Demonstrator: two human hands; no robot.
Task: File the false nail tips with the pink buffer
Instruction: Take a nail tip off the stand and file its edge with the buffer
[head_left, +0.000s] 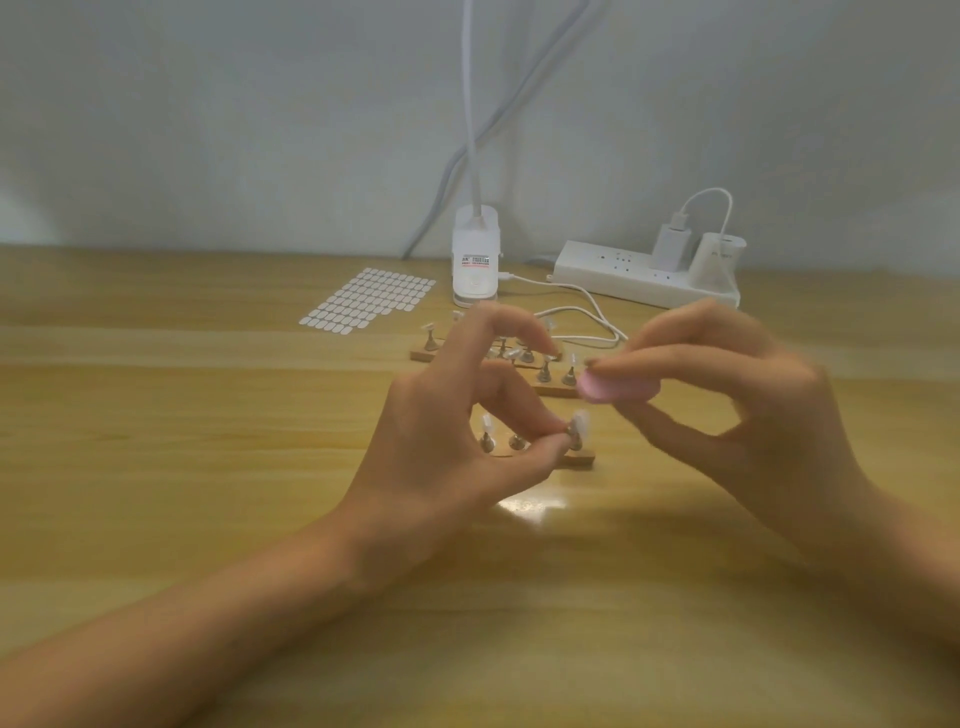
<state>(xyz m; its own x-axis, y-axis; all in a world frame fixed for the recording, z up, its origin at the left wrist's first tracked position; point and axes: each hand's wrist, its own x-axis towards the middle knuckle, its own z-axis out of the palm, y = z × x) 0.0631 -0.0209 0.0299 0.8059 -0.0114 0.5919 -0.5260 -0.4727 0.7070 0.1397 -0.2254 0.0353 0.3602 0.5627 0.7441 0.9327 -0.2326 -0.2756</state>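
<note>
I see left hand (441, 431) pinching the stand (574, 441) under a false nail tip (580, 419). Right hand (753, 400) pinches pink buffer (618, 388), just above-right of that tip, apart. More tips (543, 361) behind left fingers.

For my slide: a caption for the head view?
Right hand holds the pink buffer near a nail tip the left hand pinches on its stand.

Pink buffer (618, 389): small oval pad, pinched in right hand (737, 405), roughly level. False nail tips (579, 419): clear, upright on metal pegs (516, 442) in wooden strips (577, 460), nearest just below buffer
</note>
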